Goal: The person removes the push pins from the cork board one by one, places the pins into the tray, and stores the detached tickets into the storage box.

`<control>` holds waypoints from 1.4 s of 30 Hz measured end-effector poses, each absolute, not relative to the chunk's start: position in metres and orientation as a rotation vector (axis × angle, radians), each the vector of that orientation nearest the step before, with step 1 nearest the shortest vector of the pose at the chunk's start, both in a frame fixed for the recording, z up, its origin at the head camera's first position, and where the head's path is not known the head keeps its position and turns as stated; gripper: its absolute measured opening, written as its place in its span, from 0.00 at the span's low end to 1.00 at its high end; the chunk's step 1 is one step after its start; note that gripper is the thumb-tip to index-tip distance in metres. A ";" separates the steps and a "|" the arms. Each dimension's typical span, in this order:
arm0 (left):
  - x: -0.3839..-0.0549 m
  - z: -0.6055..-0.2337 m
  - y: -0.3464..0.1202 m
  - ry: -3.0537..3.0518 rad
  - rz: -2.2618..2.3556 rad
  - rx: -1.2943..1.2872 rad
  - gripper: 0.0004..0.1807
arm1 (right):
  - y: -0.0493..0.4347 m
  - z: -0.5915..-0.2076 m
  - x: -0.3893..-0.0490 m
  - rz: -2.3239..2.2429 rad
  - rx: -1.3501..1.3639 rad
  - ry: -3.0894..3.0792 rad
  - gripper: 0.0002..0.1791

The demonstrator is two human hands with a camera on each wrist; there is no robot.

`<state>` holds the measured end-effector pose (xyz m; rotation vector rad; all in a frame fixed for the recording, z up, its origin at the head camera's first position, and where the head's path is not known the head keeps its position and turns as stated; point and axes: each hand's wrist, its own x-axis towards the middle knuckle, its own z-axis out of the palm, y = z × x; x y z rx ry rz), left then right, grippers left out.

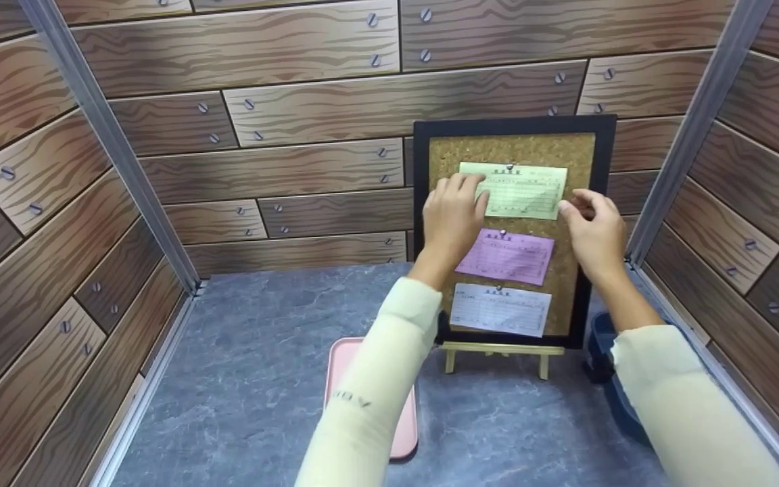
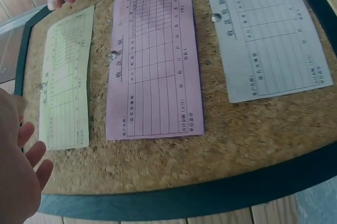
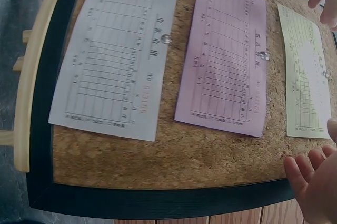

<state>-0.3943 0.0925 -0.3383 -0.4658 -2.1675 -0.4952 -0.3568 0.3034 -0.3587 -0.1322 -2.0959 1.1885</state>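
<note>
A cork board (image 1: 443, 152) in a black frame leans upright, bearing three pinned paper forms. Topmost is a green form (image 1: 525, 196), fixed by a clear pushpin (image 1: 510, 166) at its upper edge. Under it hang a purple form (image 2: 152, 60) and a whitish form (image 3: 118, 50), each with its own pin. My left hand (image 1: 452, 213) is at the green form's left end, its fingers loosely bent and overlapping that end in the head view. At the opposite end is my right hand (image 1: 596, 233), thumb tip right by the form's edge and fingers apart. Neither hand grips anything.
A small wooden easel (image 1: 503, 350) supports the board on the grey marbled tabletop (image 1: 254, 379). Left of it lies a pink tray (image 1: 403, 433), partly behind the left sleeve. A dark blue container (image 1: 623, 406) stands at right, partly hidden by the right sleeve. Wood-patterned walls enclose the space.
</note>
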 end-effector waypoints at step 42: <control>-0.435 -0.323 0.146 -2.105 -0.261 -0.368 0.09 | 0.296 -0.356 -0.379 1.414 0.018 -1.943 0.12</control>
